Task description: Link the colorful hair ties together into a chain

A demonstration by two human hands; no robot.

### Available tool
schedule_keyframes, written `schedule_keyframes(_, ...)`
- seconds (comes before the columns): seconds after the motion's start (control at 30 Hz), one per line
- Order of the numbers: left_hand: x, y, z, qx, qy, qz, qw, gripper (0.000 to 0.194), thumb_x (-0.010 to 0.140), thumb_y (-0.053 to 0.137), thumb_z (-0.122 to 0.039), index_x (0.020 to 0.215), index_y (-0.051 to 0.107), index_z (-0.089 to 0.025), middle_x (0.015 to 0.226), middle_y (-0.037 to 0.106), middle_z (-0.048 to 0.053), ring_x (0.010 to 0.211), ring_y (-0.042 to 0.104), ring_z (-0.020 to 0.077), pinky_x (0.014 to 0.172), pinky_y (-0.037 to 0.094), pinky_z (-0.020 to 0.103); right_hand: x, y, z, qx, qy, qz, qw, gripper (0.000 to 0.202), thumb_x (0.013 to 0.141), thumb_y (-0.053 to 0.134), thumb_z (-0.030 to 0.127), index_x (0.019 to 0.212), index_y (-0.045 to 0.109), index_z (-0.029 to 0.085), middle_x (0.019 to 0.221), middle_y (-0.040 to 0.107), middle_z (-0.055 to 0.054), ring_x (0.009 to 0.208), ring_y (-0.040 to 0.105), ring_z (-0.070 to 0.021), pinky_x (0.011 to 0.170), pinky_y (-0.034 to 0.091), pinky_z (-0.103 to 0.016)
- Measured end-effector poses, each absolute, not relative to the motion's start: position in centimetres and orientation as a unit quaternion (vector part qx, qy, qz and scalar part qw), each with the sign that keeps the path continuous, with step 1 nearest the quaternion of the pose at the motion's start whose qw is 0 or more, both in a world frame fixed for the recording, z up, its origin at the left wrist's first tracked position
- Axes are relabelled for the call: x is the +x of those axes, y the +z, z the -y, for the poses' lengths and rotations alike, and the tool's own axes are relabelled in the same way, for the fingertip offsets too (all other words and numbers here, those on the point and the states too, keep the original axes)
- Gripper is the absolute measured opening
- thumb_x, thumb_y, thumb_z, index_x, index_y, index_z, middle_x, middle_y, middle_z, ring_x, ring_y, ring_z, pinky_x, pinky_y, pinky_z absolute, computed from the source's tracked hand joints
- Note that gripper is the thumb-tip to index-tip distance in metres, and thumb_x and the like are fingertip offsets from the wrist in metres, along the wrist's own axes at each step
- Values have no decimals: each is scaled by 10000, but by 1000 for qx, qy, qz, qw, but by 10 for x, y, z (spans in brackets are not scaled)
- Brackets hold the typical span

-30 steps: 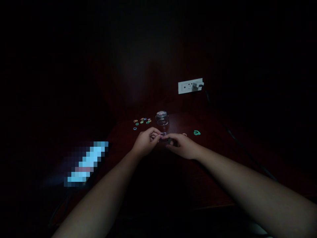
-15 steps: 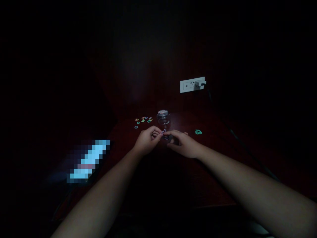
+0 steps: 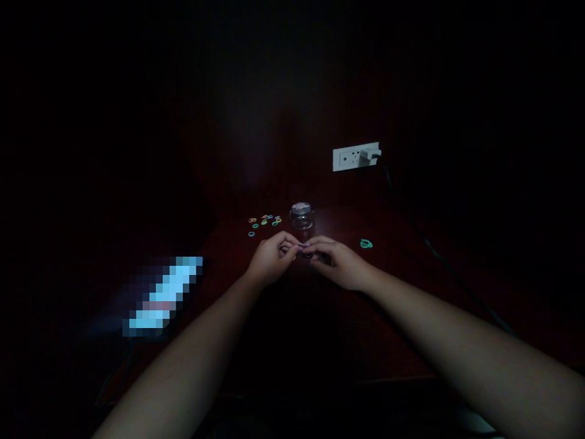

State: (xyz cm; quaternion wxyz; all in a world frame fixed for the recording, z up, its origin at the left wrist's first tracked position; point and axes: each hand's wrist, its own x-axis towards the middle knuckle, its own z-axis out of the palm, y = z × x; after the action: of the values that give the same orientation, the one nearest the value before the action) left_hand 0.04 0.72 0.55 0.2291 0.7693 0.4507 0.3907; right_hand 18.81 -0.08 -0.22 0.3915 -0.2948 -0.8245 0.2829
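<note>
My left hand pinches a small purple hair tie between thumb and fingertips. Against its other side, the fingers of my right hand are closed, so both hands meet at the band. Below the fingertips, another dark purple loop is partly hidden. Just behind the hands stands a clear jar with a lid. Several coloured hair ties lie scattered to the left of the jar. A green hair tie cluster rests to the right of my right hand.
A lit phone-like screen, blurred into blocks, is at the left on the dark red table. On the back wall is a white socket with a plug in it. A dark cable runs down the right side.
My right hand has shifted slightly, its fingers now closer around the purple hair tie, which looks flatter. An orange band by the right hand is now hidden.
</note>
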Motion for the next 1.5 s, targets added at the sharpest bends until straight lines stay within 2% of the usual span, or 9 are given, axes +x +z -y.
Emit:
schedule_keyframes(0.3, -1, 4, -9, 766, 392, -456, 228, 169, 790, 525, -303, 844, 561, -147, 679, 636, 29, 602, 596, 116, 533, 448, 207, 188, -2, -1, -319, 265, 817, 401, 220, 758, 555, 165, 959, 646, 163, 946, 576, -76, 760, 557, -130, 690, 474, -285)
schedule_keyframes(0.53, -2, 4, -10, 745, 411, -459, 255, 175, 799, 508, -313, 847, 543, -149, 746, 648, 45, 632, 618, 128, 549, 471, 221, 188, 0, -1, -364, 232, 801, 415, 165, 758, 550, 188, 895, 631, 143, 860, 585, -62, 691, 541, -116, 605, 443, -243)
schedule_keyframes(0.77, 3, 10, 0, 797, 355, -434, 225, 153, 777, 540, -282, 826, 589, -145, 701, 605, 10, 581, 513, 83, 521, 406, 181, 187, -5, -3, -378, 281, 774, 423, 340, 721, 568, 166, 1058, 524, 152, 889, 583, -48, 635, 512, -89, 607, 443, -229)
schedule_keyframes(0.93, 5, 11, 4, 807, 341, -421, 235, 139, 780, 538, -264, 820, 587, -141, 685, 584, -2, 568, 489, 73, 517, 399, 175, 187, -2, -2, -378, 278, 790, 395, 93, 763, 522, 207, 782, 582, 137, 658, 557, -5, 567, 466, -90, 530, 374, -210)
schedule_keyframes(1.5, 6, 11, 3, 795, 353, -438, 229, 153, 780, 538, -288, 818, 580, -145, 695, 591, 8, 567, 489, 80, 516, 398, 181, 189, 2, -2, -447, 238, 775, 378, 269, 792, 481, 344, 600, 481, 155, 536, 459, 25, 500, 398, -87, 472, 281, -207)
